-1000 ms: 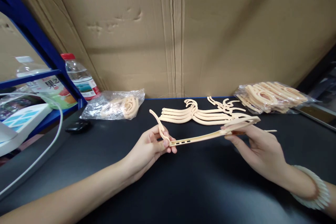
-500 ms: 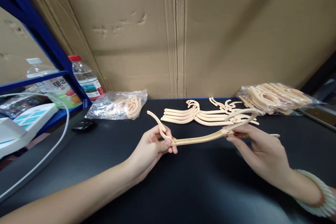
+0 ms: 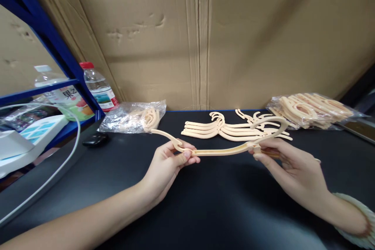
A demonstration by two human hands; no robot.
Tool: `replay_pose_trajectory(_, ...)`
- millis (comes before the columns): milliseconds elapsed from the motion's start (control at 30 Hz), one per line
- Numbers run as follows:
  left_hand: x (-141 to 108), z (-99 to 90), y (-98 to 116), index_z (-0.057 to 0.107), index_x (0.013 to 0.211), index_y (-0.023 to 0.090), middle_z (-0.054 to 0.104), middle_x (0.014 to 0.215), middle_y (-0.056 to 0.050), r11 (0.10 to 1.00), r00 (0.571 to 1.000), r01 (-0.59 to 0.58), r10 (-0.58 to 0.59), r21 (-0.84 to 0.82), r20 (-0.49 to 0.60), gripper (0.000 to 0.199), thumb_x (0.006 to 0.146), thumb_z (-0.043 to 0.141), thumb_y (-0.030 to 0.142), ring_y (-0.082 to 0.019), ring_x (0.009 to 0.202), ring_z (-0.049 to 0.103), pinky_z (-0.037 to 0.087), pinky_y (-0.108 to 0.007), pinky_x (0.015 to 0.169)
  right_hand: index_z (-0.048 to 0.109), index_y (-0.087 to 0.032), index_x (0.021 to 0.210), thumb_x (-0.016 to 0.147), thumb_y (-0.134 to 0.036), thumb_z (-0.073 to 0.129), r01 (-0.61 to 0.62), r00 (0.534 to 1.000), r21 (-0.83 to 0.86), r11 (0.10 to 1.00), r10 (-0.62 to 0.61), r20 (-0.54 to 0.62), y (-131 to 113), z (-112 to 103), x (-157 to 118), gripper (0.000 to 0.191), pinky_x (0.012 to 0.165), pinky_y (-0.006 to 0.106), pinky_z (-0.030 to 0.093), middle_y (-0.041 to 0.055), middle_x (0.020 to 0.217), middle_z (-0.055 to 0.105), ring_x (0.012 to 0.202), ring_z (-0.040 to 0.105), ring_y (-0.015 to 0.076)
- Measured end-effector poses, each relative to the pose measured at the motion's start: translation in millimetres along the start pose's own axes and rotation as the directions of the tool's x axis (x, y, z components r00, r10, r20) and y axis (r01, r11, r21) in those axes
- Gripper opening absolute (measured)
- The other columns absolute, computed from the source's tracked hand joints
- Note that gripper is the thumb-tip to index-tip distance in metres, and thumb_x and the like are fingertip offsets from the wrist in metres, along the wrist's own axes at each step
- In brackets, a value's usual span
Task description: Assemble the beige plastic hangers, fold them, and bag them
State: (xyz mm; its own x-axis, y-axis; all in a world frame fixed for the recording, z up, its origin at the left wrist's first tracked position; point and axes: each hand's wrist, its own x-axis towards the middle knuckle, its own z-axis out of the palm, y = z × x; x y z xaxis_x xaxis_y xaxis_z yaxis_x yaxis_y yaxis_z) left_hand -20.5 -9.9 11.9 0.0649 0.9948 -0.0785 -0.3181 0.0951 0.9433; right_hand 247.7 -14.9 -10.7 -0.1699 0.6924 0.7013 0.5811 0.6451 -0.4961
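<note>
Left hand (image 3: 168, 160) pinches hanger (image 3: 222, 152) near left end; right hand (image 3: 299, 166) grips it below hook (image 3: 283, 124), over surface (image 3: 211, 207), short of far-edge stack (image 3: 202, 129). Uneven twist could crack it; slack pinch, drop it.

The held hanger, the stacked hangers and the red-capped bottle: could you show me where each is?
Held hanger (image 3: 221, 152): head view, on its long arm left of the hook.
Stacked hangers (image 3: 218, 127): head view, near the middle, below their hooks.
Red-capped bottle (image 3: 102, 97): head view, on its label.
</note>
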Motion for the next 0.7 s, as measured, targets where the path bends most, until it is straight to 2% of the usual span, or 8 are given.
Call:
replay_pose_trajectory(167, 0, -0.8, -4, 0.071, 0.075, 0.013, 0.07, 0.074, -0.003, 0.999, 1.0, 0.029, -0.029, -0.022, -0.006, 0.024, 0.06, 0.087, 0.022, -0.014, 0.072, 0.068, 0.056, -0.022, 0.074, 0.061, -0.024, 0.102, 0.086, -0.027, 0.064, -0.089, 0.996, 0.092, 0.992, 0.09, -0.001, 4, 3, 2, 0.017, 0.077, 0.031, 0.062, 0.003, 0.091, 0.071, 0.074, 0.072, 0.0181)
replay_pose_trajectory(433, -2, 0.2, -5, 0.069, 0.08, 0.014, 0.069, 0.082, -0.003, 0.999, 0.999, 0.052, -0.052, 0.011, -0.002, 0.018, 0.07, 0.081, 0.021, -0.013, 0.072, 0.068, 0.055, -0.022, 0.075, 0.061, -0.022, 0.11, 0.084, -0.031, 0.066, -0.203, 0.977, 0.232, 0.951, 0.214, -0.023, 8, 3, 10, 0.028, 0.065, 0.026, 0.062, 0.0037, 0.086, 0.068, 0.068, 0.069, 0.0155)
replay_pose_trajectory(533, -13, 3.3, -7, 0.066, 0.084, 0.017, 0.069, 0.09, -0.005, 0.987, 0.993, 0.071, -0.083, 0.144, 0.081, 0.013, 0.075, 0.075, 0.022, -0.017, 0.07, 0.069, 0.056, -0.028, 0.071, 0.063, -0.022, 0.11, 0.084, -0.031, 0.067, -0.241, 0.962, 0.281, 0.929, 0.266, -0.056, 10, 3, 14, 0.028, 0.063, 0.025, 0.062, 0.0041, 0.091, 0.067, 0.067, 0.068, 0.0145)
replay_pose_trajectory(567, -18, 5.3, -6, 0.067, 0.086, 0.019, 0.069, 0.091, -0.006, 0.969, 0.987, 0.033, -0.071, 0.244, 0.147, 0.011, 0.077, 0.072, 0.021, -0.019, 0.072, 0.069, 0.056, -0.031, 0.07, 0.063, -0.022, 0.109, 0.084, -0.031, 0.067, -0.242, 0.961, 0.291, 0.925, 0.271, -0.061, 11, 3, 15, 0.027, 0.065, 0.025, 0.062, 0.0048, 0.096, 0.067, 0.067, 0.068, 0.0141)
replay_pose_trajectory(633, -31, 9.9, -4, 0.07, 0.088, 0.02, 0.07, 0.089, -0.009, 0.864, 0.936, -0.197, 0.025, 0.463, 0.352, 0.008, 0.081, 0.067, 0.018, -0.025, 0.083, 0.068, 0.056, -0.035, 0.076, 0.065, -0.022, 0.108, 0.083, -0.03, 0.067, -0.235, 0.963, 0.297, 0.925, 0.262, -0.054, 12, 3, 16, 0.026, 0.068, 0.026, 0.062, 0.0063, 0.105, 0.065, 0.068, 0.069, 0.0138)
replay_pose_trajectory(700, -41, 14.0, 1, 0.073, 0.101, 0.021, 0.072, 0.102, -0.012, 0.694, 0.811, -0.47, 0.096, 0.545, 0.577, 0.024, 0.081, 0.064, 0.011, -0.03, 0.103, 0.064, 0.048, -0.041, 0.095, 0.066, -0.021, 0.107, 0.083, -0.03, 0.067, -0.231, 0.97, 0.271, 0.935, 0.244, -0.018, 12, 5, 15, 0.025, 0.068, 0.027, 0.062, 0.007, 0.107, 0.065, 0.069, 0.07, 0.0142)
